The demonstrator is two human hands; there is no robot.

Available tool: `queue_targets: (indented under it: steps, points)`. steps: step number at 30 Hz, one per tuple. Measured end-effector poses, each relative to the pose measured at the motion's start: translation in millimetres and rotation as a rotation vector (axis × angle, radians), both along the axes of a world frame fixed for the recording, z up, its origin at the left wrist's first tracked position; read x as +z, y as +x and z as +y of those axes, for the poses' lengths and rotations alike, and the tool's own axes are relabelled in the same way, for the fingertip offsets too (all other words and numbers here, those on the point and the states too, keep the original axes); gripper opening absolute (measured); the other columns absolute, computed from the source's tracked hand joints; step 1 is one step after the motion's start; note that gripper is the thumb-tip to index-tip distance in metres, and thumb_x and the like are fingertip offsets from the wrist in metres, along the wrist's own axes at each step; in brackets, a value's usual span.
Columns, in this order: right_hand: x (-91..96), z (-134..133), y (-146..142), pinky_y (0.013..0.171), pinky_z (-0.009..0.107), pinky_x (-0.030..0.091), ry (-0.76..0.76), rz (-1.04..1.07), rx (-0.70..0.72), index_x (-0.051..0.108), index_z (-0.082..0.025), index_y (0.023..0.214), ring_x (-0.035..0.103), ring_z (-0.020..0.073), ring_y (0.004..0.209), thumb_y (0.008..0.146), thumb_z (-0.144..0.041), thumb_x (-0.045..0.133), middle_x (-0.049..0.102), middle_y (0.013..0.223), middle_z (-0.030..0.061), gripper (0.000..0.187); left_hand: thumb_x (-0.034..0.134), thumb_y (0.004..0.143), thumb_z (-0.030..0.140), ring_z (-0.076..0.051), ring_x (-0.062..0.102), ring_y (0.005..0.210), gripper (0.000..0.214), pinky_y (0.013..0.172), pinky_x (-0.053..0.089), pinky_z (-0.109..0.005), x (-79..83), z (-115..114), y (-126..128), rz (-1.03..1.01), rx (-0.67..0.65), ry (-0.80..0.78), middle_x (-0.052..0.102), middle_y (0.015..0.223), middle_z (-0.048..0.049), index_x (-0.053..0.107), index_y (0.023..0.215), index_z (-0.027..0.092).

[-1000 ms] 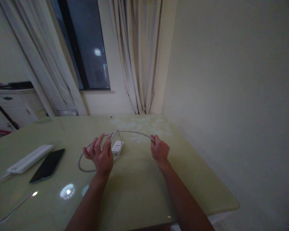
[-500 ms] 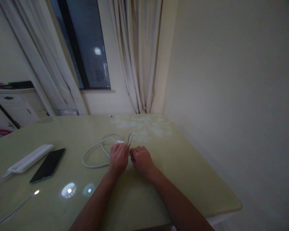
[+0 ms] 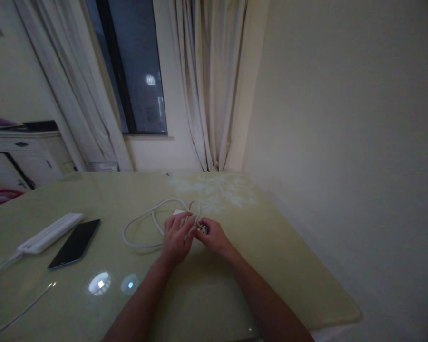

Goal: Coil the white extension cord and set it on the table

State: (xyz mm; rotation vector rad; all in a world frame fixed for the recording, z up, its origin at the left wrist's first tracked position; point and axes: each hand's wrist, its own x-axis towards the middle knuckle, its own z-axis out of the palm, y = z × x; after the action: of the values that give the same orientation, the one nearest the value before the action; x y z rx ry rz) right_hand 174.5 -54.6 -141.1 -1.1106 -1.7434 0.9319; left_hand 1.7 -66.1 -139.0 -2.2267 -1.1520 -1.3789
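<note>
A white cable (image 3: 125, 232) lies in loose loops on the table, and its strands run in under my left hand (image 3: 178, 238). That hand's fingers are bent over the cable, with the fingertips close to my right hand (image 3: 216, 237). The right hand is closed in a pinch around a small light-and-dark object (image 3: 203, 229), too small to name. Between the hands a short bend of cable (image 3: 199, 209) stands up. Just beyond the left fingers a white block (image 3: 179, 212) shows in part; the hand hides the rest.
On the left lie a white power strip (image 3: 50, 232) and a black phone (image 3: 74, 244). Another white cable (image 3: 28, 308) ends near the front left. The glossy table (image 3: 271, 266) meets a wall on the right; curtains (image 3: 214, 95) and a window stand behind.
My left fingers have lifted and spread somewhat over the cable. My right hand has turned, bringing the small object into sight. The view has shifted slightly left.
</note>
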Motion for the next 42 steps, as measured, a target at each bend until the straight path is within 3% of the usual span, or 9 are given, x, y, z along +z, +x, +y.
queue_targets:
  steps: [4,10,14,17,22,27,33,38,42]
  points:
    - [2.5,2.9,0.8,0.069,0.025,0.044,-0.154,0.327,0.158,0.068,-0.017,0.100,0.055,0.0132,0.073,0.064,-0.054,0.087,0.067,0.086,0.0010,0.055,0.051,0.100,0.026,-0.022,0.059,0.098,0.026,0.091,0.047,-0.037,-0.8,-6.5,13.9,-0.039,-0.137,-0.061,0.065,0.104,-0.0105,0.074,0.109,0.020]
    - [13.5,-3.1,7.4,0.051,0.019,0.028,-0.404,0.629,0.151,0.068,-0.023,0.117,0.043,0.0079,0.059,0.068,-0.031,0.077,0.062,0.083,-0.0019,0.050,0.051,0.102,0.030,-0.015,0.059,0.074,0.024,0.069,0.047,-0.027,4.8,-7.2,14.7,-0.163,-0.254,-0.283,0.062,0.082,-0.0048,0.071,0.096,0.017]
    - [13.8,-3.1,7.9,0.060,0.022,0.040,-0.475,0.798,0.216,0.073,-0.022,0.113,0.054,0.0122,0.071,0.073,-0.040,0.071,0.069,0.102,0.0045,0.044,0.052,0.101,0.034,-0.014,0.061,0.071,0.026,0.068,0.046,-0.025,4.4,-8.8,14.5,-0.168,-0.327,-0.384,0.069,0.087,-0.0056,0.072,0.101,0.018]
    - [11.4,-0.2,7.6,0.066,0.024,0.045,-0.443,0.820,0.124,0.075,-0.022,0.111,0.059,0.0144,0.079,0.076,-0.049,0.074,0.071,0.108,0.0049,0.044,0.051,0.101,0.038,-0.012,0.056,0.063,0.033,0.062,0.041,-0.024,2.8,-9.7,14.8,-0.084,-0.361,-0.464,0.065,0.075,-0.0034,0.074,0.090,0.018]
    - [8.3,4.3,7.9,0.060,0.023,0.045,-0.428,0.793,0.056,0.077,-0.020,0.106,0.062,0.0153,0.081,0.068,-0.040,0.085,0.072,0.105,0.0058,0.043,0.040,0.103,0.049,-0.013,0.058,0.061,0.055,0.063,0.040,-0.026,-2.1,-4.5,16.6,0.067,-0.389,-0.656,0.065,0.067,-0.0046,0.077,0.076,0.018]
    - [10.8,2.2,7.0,0.070,0.027,0.052,-0.406,0.793,0.077,0.077,-0.020,0.107,0.068,0.0206,0.093,0.068,-0.035,0.087,0.075,0.107,0.0073,0.043,0.035,0.101,0.060,-0.018,0.064,0.067,0.064,0.066,0.041,-0.028,-2.4,-0.8,19.0,0.017,-0.257,-0.870,0.071,0.070,-0.0053,0.077,0.079,0.018]
    - [13.3,-0.4,6.0,0.105,0.043,0.048,-0.369,0.779,0.133,0.075,-0.022,0.116,0.067,0.0273,0.116,0.068,-0.038,0.090,0.076,0.113,0.0089,0.053,0.048,0.097,0.061,-0.017,0.063,0.071,0.050,0.064,0.044,-0.028,-1.4,1.2,20.0,-0.216,-0.352,-0.887,0.073,0.085,-0.0052,0.071,0.101,0.017]
    - [12.0,0.4,4.6,0.107,0.044,0.047,-0.343,0.732,0.125,0.075,-0.022,0.118,0.068,0.0264,0.112,0.072,-0.041,0.085,0.076,0.117,0.0082,0.051,0.057,0.092,0.061,-0.016,0.063,0.071,0.049,0.062,0.048,-0.027,-1.3,5.1,21.6,-0.393,-0.451,-0.923,0.071,0.092,-0.0058,0.067,0.111,0.017]
    - [6.8,7.6,4.6,0.106,0.043,0.047,-0.285,0.683,0.078,0.076,-0.021,0.114,0.066,0.0269,0.116,0.071,-0.039,0.082,0.074,0.121,0.0078,0.046,0.064,0.087,0.062,-0.019,0.067,0.078,0.050,0.065,0.052,-0.029,-3.4,9.8,20.4,-0.550,-0.363,-0.886,0.072,0.094,-0.0082,0.067,0.108,0.017]
